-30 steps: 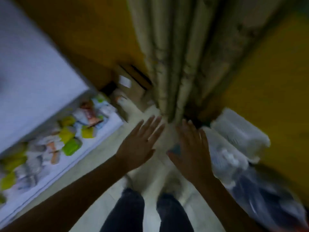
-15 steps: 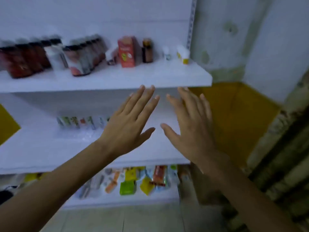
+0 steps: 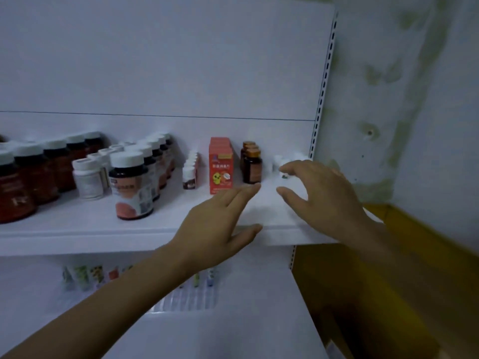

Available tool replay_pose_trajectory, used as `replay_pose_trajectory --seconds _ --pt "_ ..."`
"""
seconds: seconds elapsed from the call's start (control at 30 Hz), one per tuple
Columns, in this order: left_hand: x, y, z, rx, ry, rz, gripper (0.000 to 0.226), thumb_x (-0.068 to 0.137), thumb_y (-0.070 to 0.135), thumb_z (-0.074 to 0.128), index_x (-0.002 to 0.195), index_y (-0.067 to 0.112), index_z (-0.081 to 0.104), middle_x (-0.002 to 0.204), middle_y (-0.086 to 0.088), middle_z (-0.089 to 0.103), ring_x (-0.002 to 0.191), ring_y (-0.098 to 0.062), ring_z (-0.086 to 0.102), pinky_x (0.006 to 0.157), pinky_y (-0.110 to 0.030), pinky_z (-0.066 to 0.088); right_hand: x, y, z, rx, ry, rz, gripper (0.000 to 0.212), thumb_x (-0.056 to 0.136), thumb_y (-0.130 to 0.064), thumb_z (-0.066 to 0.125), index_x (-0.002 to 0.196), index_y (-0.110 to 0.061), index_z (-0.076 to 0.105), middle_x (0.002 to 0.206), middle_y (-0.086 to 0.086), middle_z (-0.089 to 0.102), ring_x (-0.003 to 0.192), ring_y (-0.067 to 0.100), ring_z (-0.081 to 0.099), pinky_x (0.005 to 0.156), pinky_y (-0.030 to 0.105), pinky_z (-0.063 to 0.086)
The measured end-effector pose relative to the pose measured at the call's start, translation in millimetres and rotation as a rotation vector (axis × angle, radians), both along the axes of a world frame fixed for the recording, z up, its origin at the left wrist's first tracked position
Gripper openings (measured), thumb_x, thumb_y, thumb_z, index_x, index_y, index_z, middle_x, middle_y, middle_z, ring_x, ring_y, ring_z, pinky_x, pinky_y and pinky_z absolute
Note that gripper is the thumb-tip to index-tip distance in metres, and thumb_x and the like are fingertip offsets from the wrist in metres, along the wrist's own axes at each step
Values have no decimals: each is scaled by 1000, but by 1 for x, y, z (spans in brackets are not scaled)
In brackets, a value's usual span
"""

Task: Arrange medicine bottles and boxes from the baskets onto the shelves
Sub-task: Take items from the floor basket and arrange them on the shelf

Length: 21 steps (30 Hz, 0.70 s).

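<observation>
Grip unformed: right hand (image 3: 324, 196) over white bottle (image 3: 285, 175); red box (image 3: 220, 165) lettering unreadable.

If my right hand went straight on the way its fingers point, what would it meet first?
Probably the small white bottles at the right end of the shelf. The right hand looks almost on them, though depth is unclear. Nothing else seems to lie between.

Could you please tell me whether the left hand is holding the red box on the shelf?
No, the left hand lies open with straight fingers in front of the red box, holding nothing.
</observation>
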State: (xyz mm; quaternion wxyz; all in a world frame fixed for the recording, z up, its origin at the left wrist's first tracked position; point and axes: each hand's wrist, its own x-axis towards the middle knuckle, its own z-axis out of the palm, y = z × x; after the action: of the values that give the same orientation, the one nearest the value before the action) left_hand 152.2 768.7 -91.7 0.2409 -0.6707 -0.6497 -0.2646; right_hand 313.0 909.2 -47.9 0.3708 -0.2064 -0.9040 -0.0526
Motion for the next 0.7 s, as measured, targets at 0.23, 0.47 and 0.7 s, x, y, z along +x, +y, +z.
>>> replay_pose_trajectory --seconds 0.23,0.47,0.7 --pt "-16 93 21 -82 -143 39 38 92 48 51 123 28 58 111 15 67 95 0 62 77 -25 52 -58 119 33 -133 -226 5 30 92 -41 56 119 -27 58 106 -6 67 96 17 62 75 29 46" --pt "-31 132 6 21 -161 104 38 90 48 43 100 24 71 90 11 72 74 -2 65 61 -29 54 -131 161 27 -95 -172 178 43 90 -52 53 123 -24 52 115 -1 64 98 22 60 76 32 47" --pt "-27 130 8 139 -88 -23 26 92 36 55 99 16 69 92 8 70 77 -2 64 60 -25 53 -157 161 2 -19 -81 198 41 93 -47 53 125 -21 52 118 0 59 100 19 58 72 26 37"
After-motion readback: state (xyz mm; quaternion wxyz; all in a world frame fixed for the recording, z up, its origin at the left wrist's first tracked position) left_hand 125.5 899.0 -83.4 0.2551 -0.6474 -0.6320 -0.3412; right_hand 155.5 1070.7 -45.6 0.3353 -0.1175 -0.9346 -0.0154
